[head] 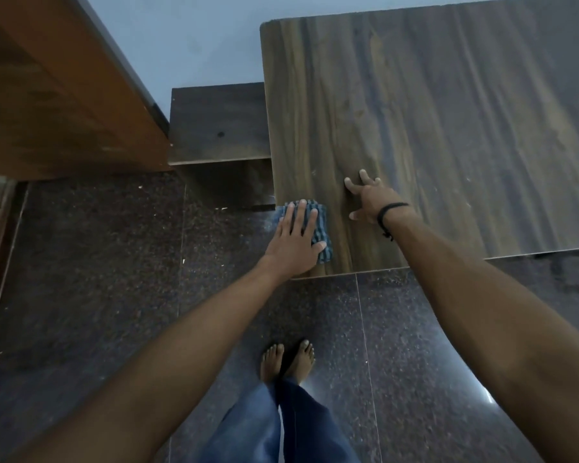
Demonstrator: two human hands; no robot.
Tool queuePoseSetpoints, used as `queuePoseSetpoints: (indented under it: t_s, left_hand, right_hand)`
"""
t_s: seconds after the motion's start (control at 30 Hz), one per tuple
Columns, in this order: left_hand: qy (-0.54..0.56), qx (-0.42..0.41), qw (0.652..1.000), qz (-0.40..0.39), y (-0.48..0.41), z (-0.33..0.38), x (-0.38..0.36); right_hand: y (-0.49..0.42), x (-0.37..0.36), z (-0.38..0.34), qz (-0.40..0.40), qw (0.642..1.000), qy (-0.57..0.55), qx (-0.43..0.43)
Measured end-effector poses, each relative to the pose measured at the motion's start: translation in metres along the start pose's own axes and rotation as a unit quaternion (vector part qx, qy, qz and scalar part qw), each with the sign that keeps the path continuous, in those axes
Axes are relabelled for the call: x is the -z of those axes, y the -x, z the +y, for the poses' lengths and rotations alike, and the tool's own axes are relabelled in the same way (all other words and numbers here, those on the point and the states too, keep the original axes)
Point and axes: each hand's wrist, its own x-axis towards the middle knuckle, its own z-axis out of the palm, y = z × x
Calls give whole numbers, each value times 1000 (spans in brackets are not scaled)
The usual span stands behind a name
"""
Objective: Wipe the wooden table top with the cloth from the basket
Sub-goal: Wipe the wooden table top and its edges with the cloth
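Blue-striped folded cloth (322,228) lies at the near left corner of the brown wood-grain table top (448,128), pressed under your flat, outstretched left hand (295,240). Your right hand (365,202) rests splayed beside it, holding nothing. The cloth looks soft and light and will likely bunch, so press palm-flat.

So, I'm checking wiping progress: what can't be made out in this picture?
Head view:
Striped cloth: mostly covered by the left hand pressing it; only its edges show.
Wooden table top: right end cut off by the frame edge.
Basket: out of frame.
Wiped versus unwiped areas: sheen and blur hide any dust.
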Motion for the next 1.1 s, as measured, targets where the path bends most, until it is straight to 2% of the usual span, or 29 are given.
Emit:
queuePoseSetpoints:
  t_s: [0.2,0.37,0.5,0.57,0.67,0.7,0.77,0.9,1.1]
  left_hand:
    - [28,17,999,17,-36,14,29]
    - [1,-29,998,46,24,17,-23]
    - [-37,-7,999,33,44,20,-46]
    - [-22,2,999,26,32,25,-33]
    - [4,19,999,26,3,36,-6]
    - [5,24,999,32,-9,38,1]
    - [21,31,999,36,-30,43,12]
    - [69,39,996,31,-62,50,27]
    - [109,64,991,33,-90,54,45]
  right_hand:
    - [12,-21,10,-2,1000,-23,-11]
    - [15,-19,9,2,999,-36,1]
    - [20,-16,8,-4,998,-58,3]
    - [23,-17,4,35,995,-93,-1]
    - [29,-27,-7,168,973,-158,16]
    - [31,-31,-11,186,968,-167,30]
    - [32,-36,-16,181,962,-200,34]
    - [24,-27,-13,150,944,-294,-15]
    - [0,-3,-3,133,931,-338,-45]
